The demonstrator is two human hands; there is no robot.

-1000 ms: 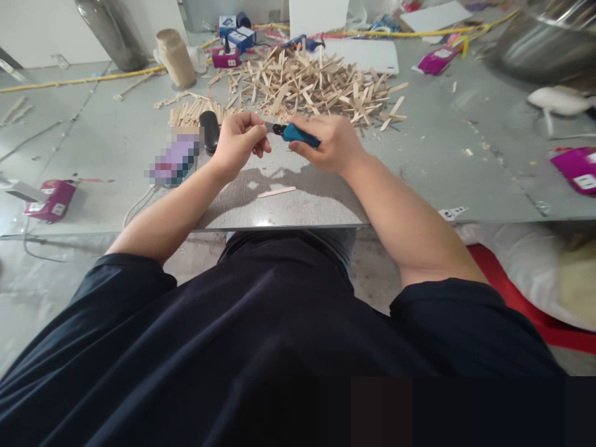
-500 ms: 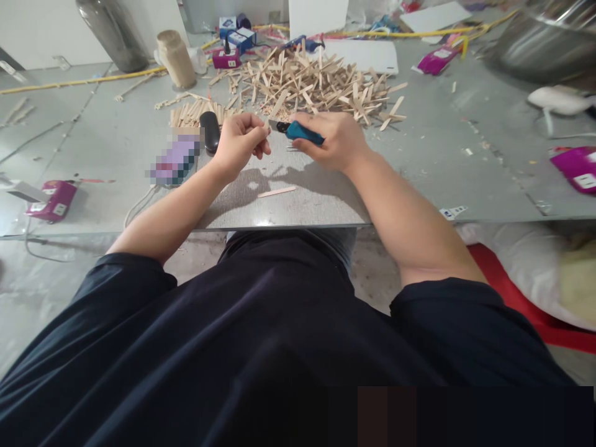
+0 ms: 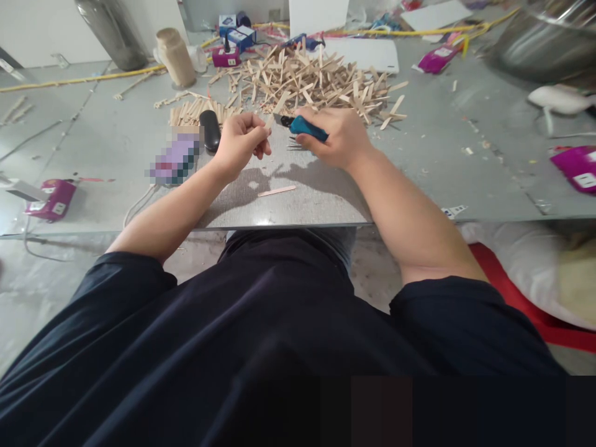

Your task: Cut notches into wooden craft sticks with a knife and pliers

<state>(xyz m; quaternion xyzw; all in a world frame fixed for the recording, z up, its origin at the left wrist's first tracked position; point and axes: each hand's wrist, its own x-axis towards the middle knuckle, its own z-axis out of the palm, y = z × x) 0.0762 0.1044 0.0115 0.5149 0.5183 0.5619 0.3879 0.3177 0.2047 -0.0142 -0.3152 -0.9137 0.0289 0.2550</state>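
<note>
My left hand [image 3: 244, 141] is closed, its thumb and forefinger pinching a small wooden craft stick [image 3: 269, 122] that points up toward the pile. My right hand [image 3: 336, 136] wraps round the blue handle of a utility knife [image 3: 308, 128]. The knife's dark blade end points left, a short gap from the stick. Beyond both hands lies a heap of loose craft sticks [image 3: 321, 81]. A single stick [image 3: 276, 191] rests on the table nearer my body. Tweezers-like metal points [image 3: 294, 144] show partly below the knife hand.
Beside my left wrist are a black case [image 3: 210, 131] and a blurred-out phone [image 3: 174, 158] with a cable. Sticks lie in a row [image 3: 189, 113] behind them. A jar [image 3: 175, 57] and a grey bottle [image 3: 112, 34] stand back left; a metal pot [image 3: 549, 43] stands back right.
My right hand has shifted slightly right with the knife, widening the gap between the blade and the pinched stick. My left hand has stayed nearly still.
</note>
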